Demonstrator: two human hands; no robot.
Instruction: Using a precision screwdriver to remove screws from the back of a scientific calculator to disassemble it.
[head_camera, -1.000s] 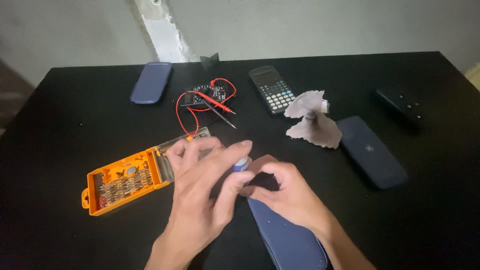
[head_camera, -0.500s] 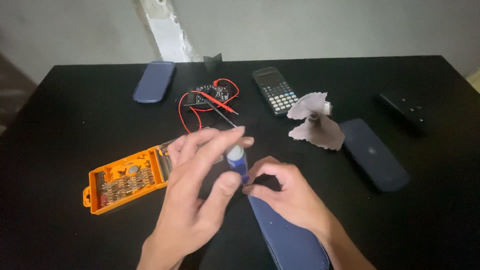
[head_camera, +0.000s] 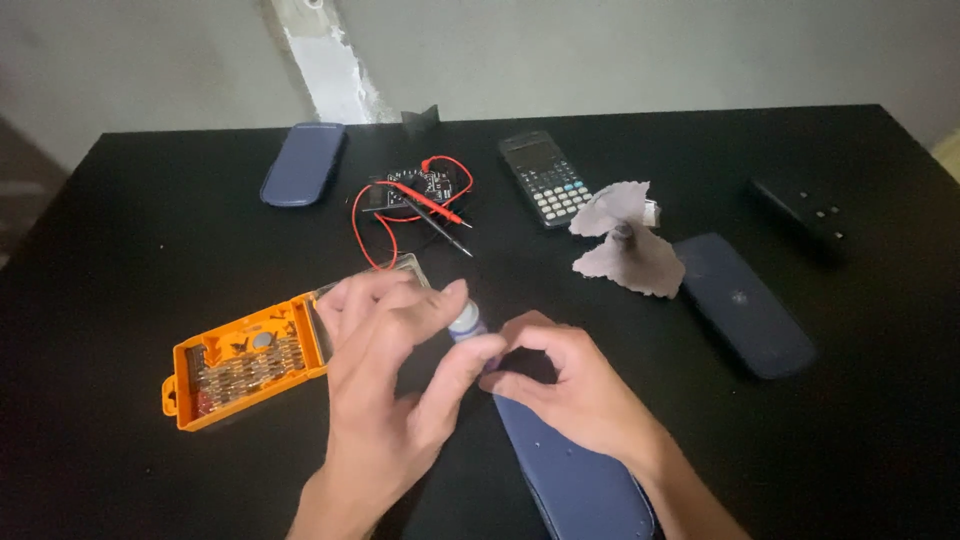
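A small screwdriver (head_camera: 466, 321) with a blue handle and a pale round cap stands upright between my hands. My left hand (head_camera: 395, 375) curls over it, thumb and fingertips on the cap and upper handle. My right hand (head_camera: 575, 390) pinches the lower part of the handle, and the tip is hidden behind its fingers. Both hands hover over the near end of a long dark blue case (head_camera: 580, 485) that lies on the black table (head_camera: 130, 250). An open orange bit case (head_camera: 240, 362) with rows of metal bits lies just left of my left hand.
Farther back lie a blue oval case (head_camera: 303, 163), a small black circuit board with red and black probe leads (head_camera: 420, 190), a calculator (head_camera: 545, 178), a crumpled grey cloth (head_camera: 625, 240), a dark blue phone-like slab (head_camera: 742, 305) and a black remote (head_camera: 800, 212).
My left hand's fingers, spread apart half a second ago, have closed round the top of the screwdriver. My right hand stays at the handle's base.
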